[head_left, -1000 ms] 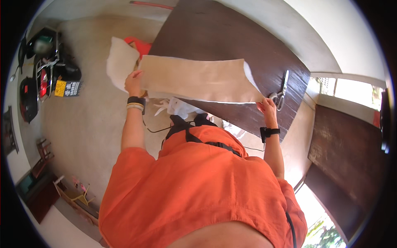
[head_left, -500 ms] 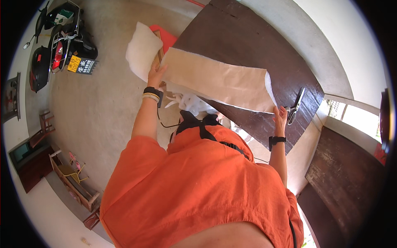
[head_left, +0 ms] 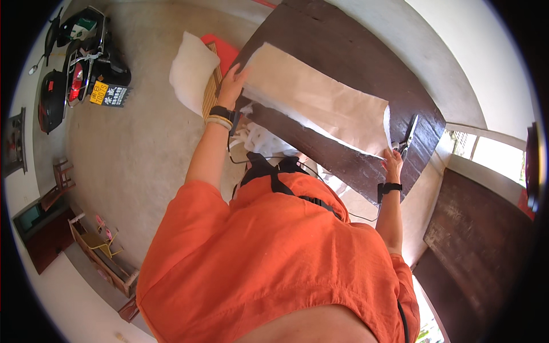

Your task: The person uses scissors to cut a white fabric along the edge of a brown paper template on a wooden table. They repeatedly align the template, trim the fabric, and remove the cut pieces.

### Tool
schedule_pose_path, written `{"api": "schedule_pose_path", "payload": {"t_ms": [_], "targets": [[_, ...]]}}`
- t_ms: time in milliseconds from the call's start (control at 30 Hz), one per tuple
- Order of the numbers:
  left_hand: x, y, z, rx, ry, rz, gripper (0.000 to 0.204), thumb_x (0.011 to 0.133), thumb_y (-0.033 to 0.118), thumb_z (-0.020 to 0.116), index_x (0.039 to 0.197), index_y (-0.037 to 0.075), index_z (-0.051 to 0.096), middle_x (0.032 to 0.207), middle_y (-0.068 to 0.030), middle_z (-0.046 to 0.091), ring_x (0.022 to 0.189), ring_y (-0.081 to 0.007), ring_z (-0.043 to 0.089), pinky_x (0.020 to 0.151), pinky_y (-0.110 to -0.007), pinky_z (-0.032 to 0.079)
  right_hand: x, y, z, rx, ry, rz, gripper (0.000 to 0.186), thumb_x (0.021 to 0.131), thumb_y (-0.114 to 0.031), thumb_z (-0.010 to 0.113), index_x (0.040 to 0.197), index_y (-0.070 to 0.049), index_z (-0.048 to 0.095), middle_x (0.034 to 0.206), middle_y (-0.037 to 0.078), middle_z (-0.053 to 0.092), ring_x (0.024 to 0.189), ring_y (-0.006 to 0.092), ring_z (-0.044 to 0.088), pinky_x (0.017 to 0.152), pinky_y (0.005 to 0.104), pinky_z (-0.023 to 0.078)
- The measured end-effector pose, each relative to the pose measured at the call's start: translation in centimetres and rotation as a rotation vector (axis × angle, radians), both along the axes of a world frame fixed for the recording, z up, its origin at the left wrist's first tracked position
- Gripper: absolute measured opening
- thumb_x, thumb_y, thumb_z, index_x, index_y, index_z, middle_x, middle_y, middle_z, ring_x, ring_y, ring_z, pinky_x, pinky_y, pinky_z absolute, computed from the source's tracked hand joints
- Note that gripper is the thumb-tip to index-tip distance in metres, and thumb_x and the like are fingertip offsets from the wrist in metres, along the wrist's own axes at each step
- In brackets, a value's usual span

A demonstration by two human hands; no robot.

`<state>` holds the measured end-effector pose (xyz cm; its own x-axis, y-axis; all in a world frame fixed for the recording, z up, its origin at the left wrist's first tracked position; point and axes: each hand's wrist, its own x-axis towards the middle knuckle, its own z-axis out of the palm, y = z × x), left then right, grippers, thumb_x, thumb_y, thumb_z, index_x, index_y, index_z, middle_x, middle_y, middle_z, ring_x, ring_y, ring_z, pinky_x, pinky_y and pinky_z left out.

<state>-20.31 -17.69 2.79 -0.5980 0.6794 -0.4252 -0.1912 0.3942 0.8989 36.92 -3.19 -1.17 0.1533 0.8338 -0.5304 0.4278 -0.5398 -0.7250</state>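
A long sheet of brown paper [head_left: 326, 97] with ragged white fibrous edges stretches between my hands over the dark brown table [head_left: 309, 34]. My left hand [head_left: 233, 86] grips its left end, fingers curled at the edge. At the near right corner, my right hand [head_left: 392, 162] pinches the sheet between thumb and fingers. Scissors [head_left: 410, 137] lie on the table just beyond my right hand, their handles partly hidden by it. Left of my left hand, a white padded sheet [head_left: 193, 74] rests over a striped slatted surface [head_left: 212, 91] beside something red [head_left: 223, 52].
White scraps of fluffy material [head_left: 257, 140] lie below the table's near edge, by my legs. A motorcycle [head_left: 86, 63] stands at the far left, and a wooden bench [head_left: 108, 260] at the lower left. A black cable hangs from my left wrist.
The brown paper's left end has risen and swung away from me, baring more of the table's near side. My left hand moved farther out and rightward; my right hand shifted slightly right.
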Motion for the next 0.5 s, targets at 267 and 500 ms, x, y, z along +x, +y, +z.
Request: {"api": "schedule_pose_path", "payload": {"t_ms": [267,500], "targets": [[0.5,-3.7,-5.5,-0.052,-0.056,0.039,0.057,0.083,0.007,0.064,0.135,0.004,0.042,0.1,-0.0076,0.065,0.087,-0.0178,0.065,0.08,-0.035,0.049,0.1,0.1,-1.3,-0.006,0.015,-0.025,0.036,0.081,-0.023,0.071,0.109,-0.004,0.058,0.093,0.004,0.064,0.074,0.0124,0.061,0.054,0.0248,0.051],[-2.9,-1.4,-10.2,0.016,0.096,0.297,0.046,0.075,-0.005,0.056,0.121,-0.004,0.053,0.087,-0.0128,0.065,0.079,-0.0198,0.065,0.066,-0.031,0.054,-1.5,0.0,-0.4,-0.06,0.058,0.031,0.04,0.081,-0.023,0.072,0.114,-0.004,0.06,0.095,0.004,0.065,0.079,0.0116,0.062,0.06,0.0252,0.052]]}}
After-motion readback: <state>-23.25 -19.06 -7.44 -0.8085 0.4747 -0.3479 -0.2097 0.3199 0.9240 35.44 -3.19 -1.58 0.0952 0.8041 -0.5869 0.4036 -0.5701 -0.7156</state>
